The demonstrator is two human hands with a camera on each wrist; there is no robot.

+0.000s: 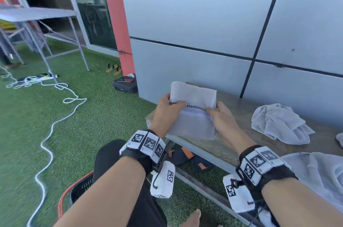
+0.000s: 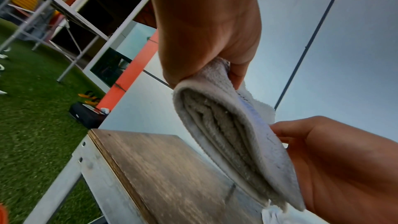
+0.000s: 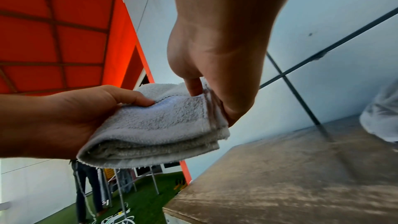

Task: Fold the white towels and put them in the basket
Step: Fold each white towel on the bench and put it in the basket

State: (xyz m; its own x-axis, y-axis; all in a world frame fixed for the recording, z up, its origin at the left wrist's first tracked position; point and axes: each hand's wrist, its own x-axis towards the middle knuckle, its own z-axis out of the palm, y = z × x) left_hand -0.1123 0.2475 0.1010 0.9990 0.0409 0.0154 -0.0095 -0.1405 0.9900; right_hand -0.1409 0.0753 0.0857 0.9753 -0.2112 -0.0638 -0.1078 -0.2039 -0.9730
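Observation:
A folded white towel [image 1: 193, 113] with a checkered band is lifted above the left end of the wooden bench [image 1: 239, 108]. My left hand [image 1: 167, 109] grips its left edge, thumb on top. My right hand [image 1: 220, 115] pinches its right edge. The left wrist view shows the towel's [image 2: 232, 135] layered folds held clear of the bench top [image 2: 172, 176]. In the right wrist view the towel [image 3: 155, 125] hangs between both hands. A crumpled white towel [image 1: 278, 122] lies on the bench to the right. The basket [image 1: 79, 189], dark with an orange rim, sits on the grass by my left forearm.
More white cloth [image 1: 315, 176] lies at the bench's near right. A grey panelled wall [image 1: 204, 22] backs the bench. Sandals [image 1: 189, 158] lie under it. A white cable [image 1: 55, 124] and power strip cross the grass; a folding table [image 1: 37, 15] stands far left.

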